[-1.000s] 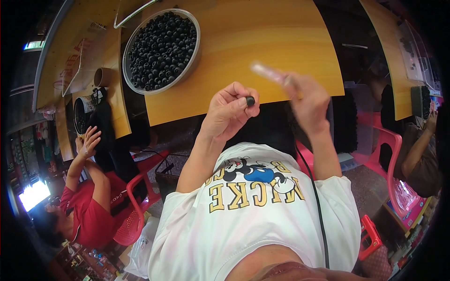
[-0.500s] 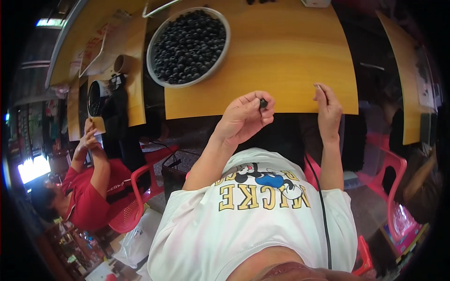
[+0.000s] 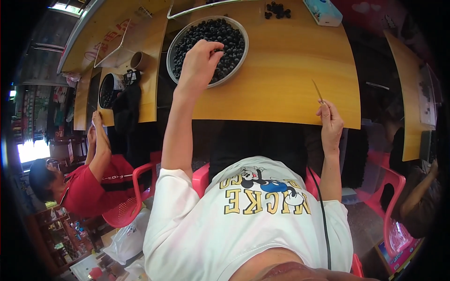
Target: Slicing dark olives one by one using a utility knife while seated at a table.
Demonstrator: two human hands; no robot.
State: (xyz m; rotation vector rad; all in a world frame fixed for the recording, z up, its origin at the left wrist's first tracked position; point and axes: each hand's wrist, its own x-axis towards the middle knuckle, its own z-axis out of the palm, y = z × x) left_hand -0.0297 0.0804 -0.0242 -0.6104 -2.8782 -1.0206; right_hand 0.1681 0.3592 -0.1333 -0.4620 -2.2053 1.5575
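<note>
Above a round clear bowl (image 3: 246,52) of dark, round, berry-like pieces (image 3: 234,40), my left hand (image 3: 200,61) bends at the wrist with its fingers curled. Its thumb and forefinger come close together. Dark colour shows between those tips, but I cannot make out whether it is a held piece or the bowl's contents behind. Low at the right of the wooden table (image 3: 281,89), my right hand (image 3: 331,119) is closed round a thin, pointed knife-like tool (image 3: 317,90). The tool's tip points up and away over the table.
Several loose dark pieces (image 3: 277,10) lie at the table's far side, near a blue tissue pack (image 3: 323,11). A person in red (image 3: 96,187) works at the left, by another container (image 3: 108,91) and a brown cup (image 3: 139,61). Pink chairs (image 3: 393,180) stand around.
My left hand has moved forward and left from the table's near edge to the bowl; it held a dark piece before. My right hand has lowered slightly, and its tool now shows clearly.
</note>
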